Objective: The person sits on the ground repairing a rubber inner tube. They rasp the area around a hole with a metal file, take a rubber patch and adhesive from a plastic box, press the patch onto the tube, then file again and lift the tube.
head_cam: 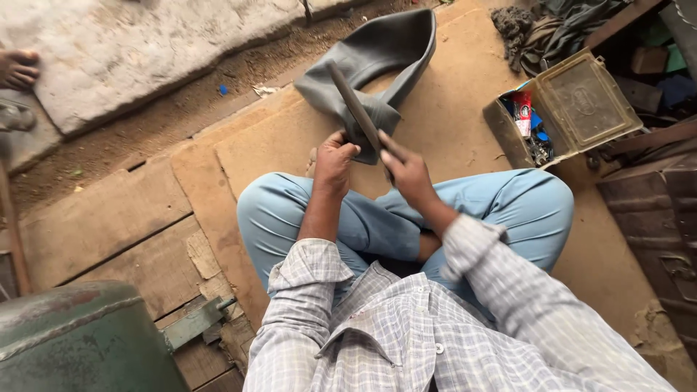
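I sit cross-legged in light blue trousers on a brown board (465, 109). A grey rubber inner tube (377, 58) lies looped on the board ahead of my knees. My left hand (332, 161) pinches a fold of the tube near its lower end. My right hand (406, 170) grips the handle of a long dark flat file (354, 105), whose blade lies slanted across the fold, pointing up and to the left.
An open rusty metal box (573, 105) with small items stands at right. Dark rags (552, 29) lie behind it. A green metal tank (80, 337) sits at bottom left. Concrete slabs (138, 51) and dirt lie beyond; another person's foot (18, 69) shows at far left.
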